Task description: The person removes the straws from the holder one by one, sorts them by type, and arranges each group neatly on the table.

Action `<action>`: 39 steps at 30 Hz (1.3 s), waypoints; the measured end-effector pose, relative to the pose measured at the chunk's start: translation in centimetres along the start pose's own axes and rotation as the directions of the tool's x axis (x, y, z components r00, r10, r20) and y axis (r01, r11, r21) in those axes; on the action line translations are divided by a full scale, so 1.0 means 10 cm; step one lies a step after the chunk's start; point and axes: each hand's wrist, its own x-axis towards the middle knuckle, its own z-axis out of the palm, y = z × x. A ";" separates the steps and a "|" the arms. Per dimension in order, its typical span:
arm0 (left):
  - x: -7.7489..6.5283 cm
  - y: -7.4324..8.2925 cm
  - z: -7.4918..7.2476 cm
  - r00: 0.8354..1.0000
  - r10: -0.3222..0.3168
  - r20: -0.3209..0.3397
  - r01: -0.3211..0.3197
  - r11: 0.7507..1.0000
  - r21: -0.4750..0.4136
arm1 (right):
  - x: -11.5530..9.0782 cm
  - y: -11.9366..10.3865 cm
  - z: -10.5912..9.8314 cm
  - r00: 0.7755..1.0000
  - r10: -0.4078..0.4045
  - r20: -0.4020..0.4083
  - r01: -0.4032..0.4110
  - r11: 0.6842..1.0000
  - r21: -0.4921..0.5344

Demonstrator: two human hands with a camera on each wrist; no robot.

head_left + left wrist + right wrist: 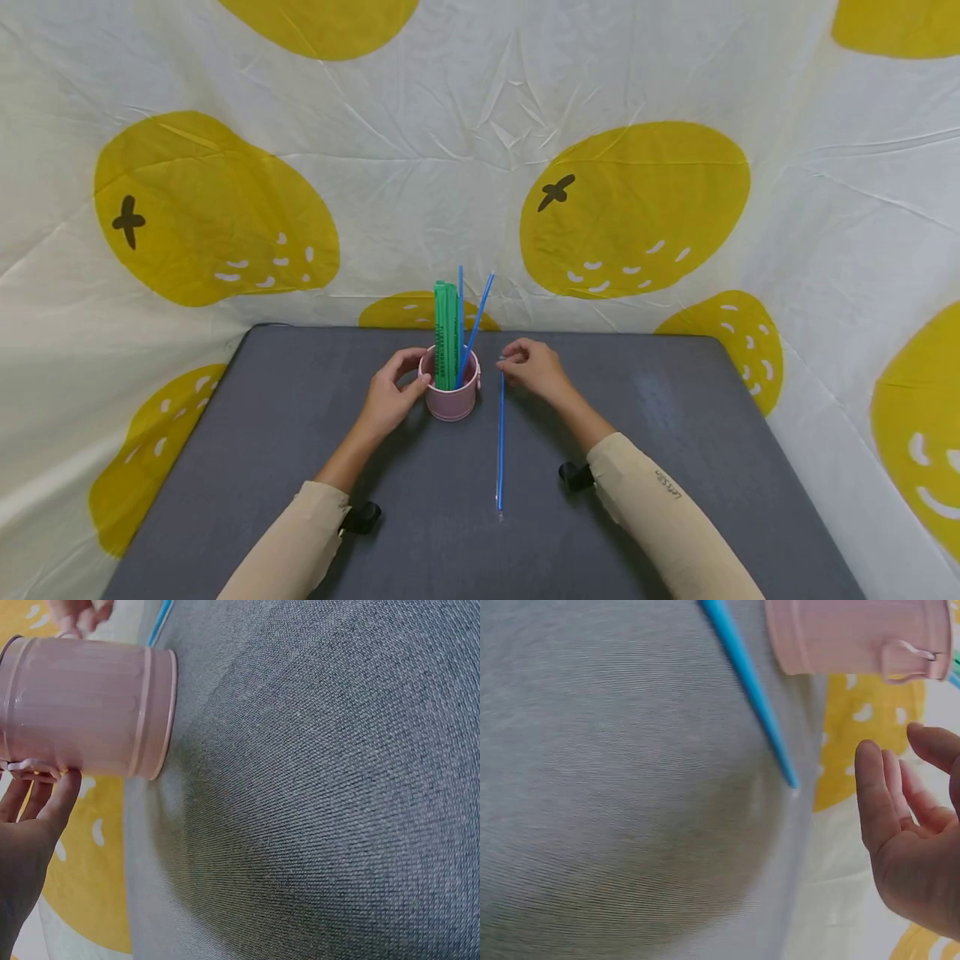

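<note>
A small pink metal bucket (452, 404) stands upright on the table. Inside it are a tall green bundle (447, 333) with dark print and two thin blue straws (477, 312), leaning against its rim. My left hand (392, 393) holds the bucket at its left side, thumb at the front of the rim; fingertips (64, 796) touch its wall beside the handle lug. Another blue straw (501, 442) with clear ends lies on the table to the right of the bucket. Over its far end hovers my right hand (534, 369), fingers loosely bent, a gap between thumb and forefinger (876, 791).
The dark grey table (300, 425) has its far edge just behind the bucket. A white cloth (420, 192) with yellow fruit shapes hangs behind and at both sides. Black wrist devices (576, 477) sit at both beige sleeves (645, 492).
</note>
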 end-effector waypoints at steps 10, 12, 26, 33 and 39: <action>0.00 -0.01 0.00 1.000 0.005 -0.001 -0.005 1.000 0.002 | 0.10 -0.22 -0.08 0.992 -0.125 0.009 0.120 0.972 0.200; 0.00 -0.01 0.00 1.000 0.000 0.001 0.000 1.000 0.010 | 0.13 -0.25 -0.07 0.991 -0.135 0.003 0.130 0.959 0.250; 0.00 0.00 0.00 1.000 0.008 0.011 -0.008 0.999 0.032 | 0.26 -0.52 0.04 0.981 -0.181 -0.064 0.190 0.882 0.431; 0.03 -0.06 0.01 1.000 0.015 -0.001 -0.015 1.000 0.018 | 0.31 -0.60 0.09 0.978 -0.189 -0.087 0.207 0.870 0.447; 0.02 -0.02 0.01 1.000 0.000 0.002 0.000 1.000 -0.014 | 0.31 -0.62 0.11 0.970 -0.222 -0.099 0.243 0.869 0.430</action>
